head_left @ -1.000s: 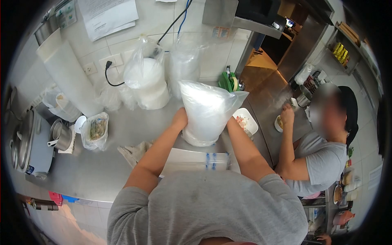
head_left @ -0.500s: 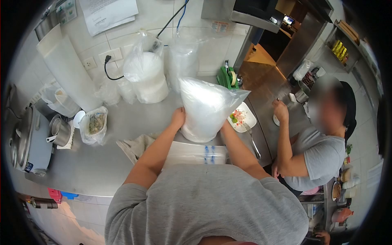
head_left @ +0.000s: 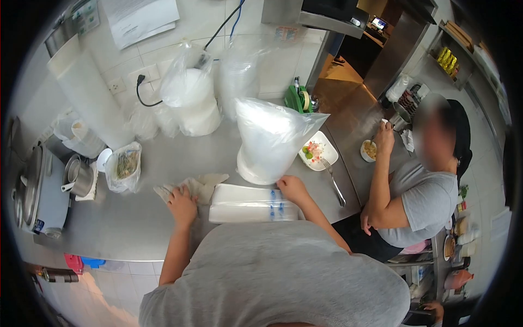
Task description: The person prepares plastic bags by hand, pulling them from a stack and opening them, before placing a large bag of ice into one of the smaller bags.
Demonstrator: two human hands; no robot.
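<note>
My left hand (head_left: 182, 206) is on a beige cloth (head_left: 204, 188) lying on the steel counter, its fingers curled down onto the fabric. My right hand (head_left: 293, 189) has its fingers curled in, at the upper right corner of a flat plastic-wrapped pack (head_left: 239, 204) with blue marks. Whether those fingers grip anything is hidden. Just beyond, a large clear bag (head_left: 269, 139) of white, rounded contents stands upright, its loose top pointing right. To the right of the bag is a white dish (head_left: 328, 150) with chopped food and a fork (head_left: 335, 185).
Several bagged white stacks (head_left: 196, 103) and a tall white roll (head_left: 87, 92) line the wall. A bag of herbs (head_left: 127, 166), a metal pot (head_left: 81, 180) and a large cooker (head_left: 46, 185) stand left. At right, a co-worker (head_left: 419, 201) stands beside a small bowl (head_left: 369, 151).
Both hands have let go of the large bag, which stands slightly farther left. My left hand has moved down-left to the cloth, now shifted. The co-worker's raised hand has moved up.
</note>
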